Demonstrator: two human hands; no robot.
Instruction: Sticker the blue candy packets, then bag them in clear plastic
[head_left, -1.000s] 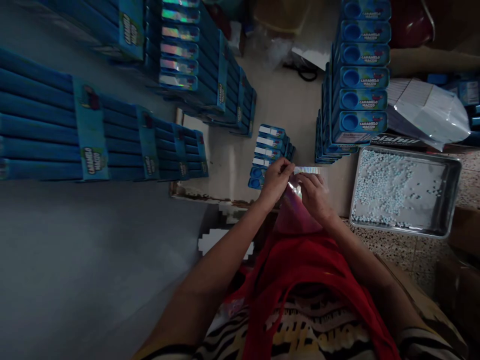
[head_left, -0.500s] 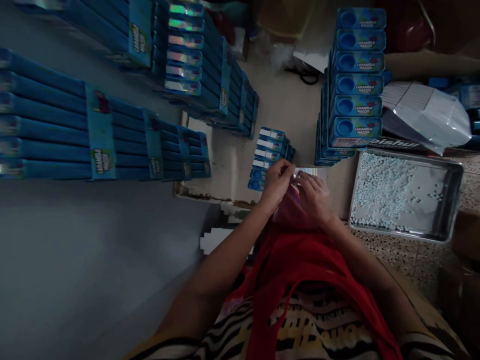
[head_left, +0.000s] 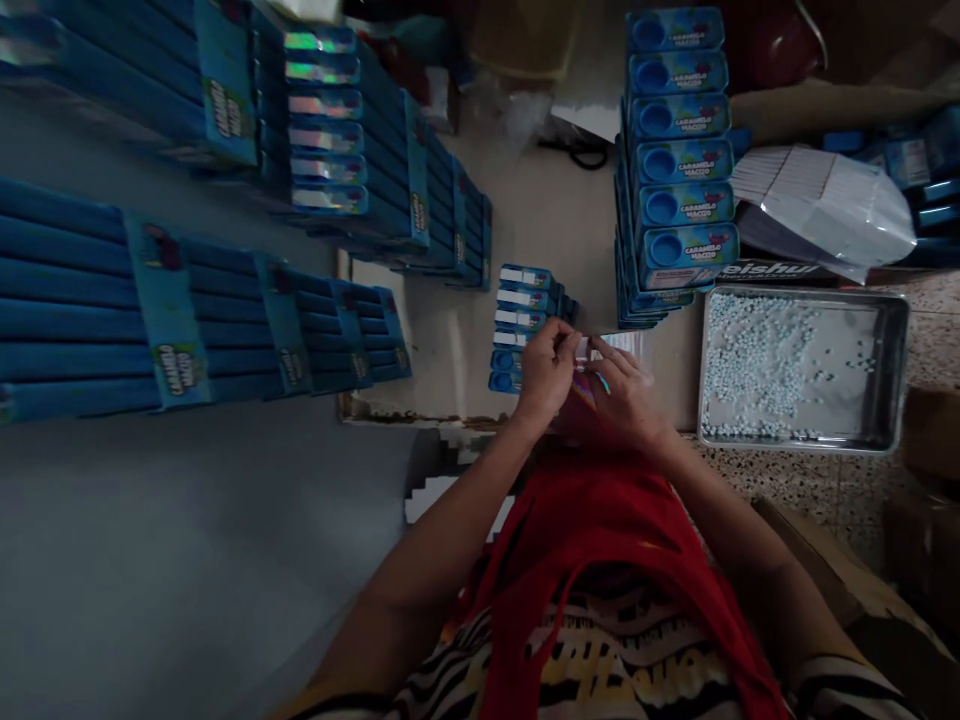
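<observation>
My left hand (head_left: 547, 372) is closed in a pinch at the front edge of the table. Between it and my right hand (head_left: 621, 388) is a small pale sticker (head_left: 583, 350), gripped by the fingertips of both. Beneath the right fingers lies a shiny sheet (head_left: 636, 345), mostly covered by that hand. Just left of my hands stands a small stack of blue candy boxes (head_left: 525, 300). White strips cross the ends of several of these boxes; the lower ones show a bare round blue recess.
Tall stacks of blue boxes stand at left (head_left: 225, 310) and behind (head_left: 390, 150). Another stack (head_left: 686, 205) rises at the right. A metal tray (head_left: 862, 440) holds small pale candies. Behind it sits a plastic-wrapped white bundle (head_left: 825, 200). Black-handled scissors (head_left: 589, 155) lie farther back.
My fingertips have drawn slightly apart, and the pale sticker shows between them. The view has shifted a little, so the surrounding stacks and tray appear moved left.
</observation>
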